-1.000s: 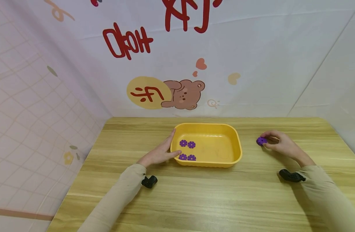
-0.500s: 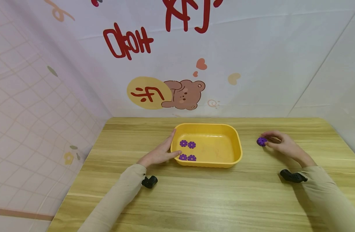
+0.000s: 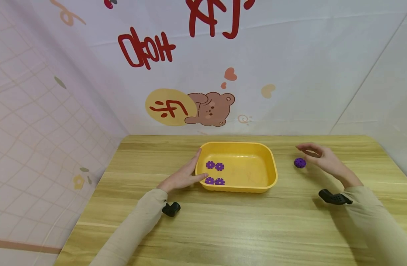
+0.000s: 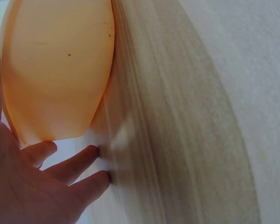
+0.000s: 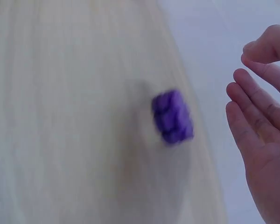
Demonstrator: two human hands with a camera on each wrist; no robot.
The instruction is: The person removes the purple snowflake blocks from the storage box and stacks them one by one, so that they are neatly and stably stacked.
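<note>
A yellow plastic basin (image 3: 240,187) stands on the table, with several flat purple notched snowflake discs (image 3: 219,166) in its left part. My left hand (image 3: 181,177) holds the basin's left end, thumb over the front rim and fingers along the outer wall. In the left wrist view, fingers (image 4: 74,163) spread beside the basin's end. To the right of the basin a purple stack of snowflake discs (image 3: 300,163) rests on the table; it is blurred in the right wrist view (image 5: 172,116). My right hand (image 3: 326,160) hovers just beside and above this stack, holding nothing, fingers loosely bent.
The wood-grain table (image 3: 236,229) meets a white printed backdrop (image 3: 306,74) at its back edge. A patterned cloth wall (image 3: 50,129) stands on the left. Black wrist mounts (image 3: 171,209) sit on both sleeves.
My right hand has let go of the purple disc stack and lifted slightly away from it. The stack stays on the table. My left hand and the basin have not visibly moved.
</note>
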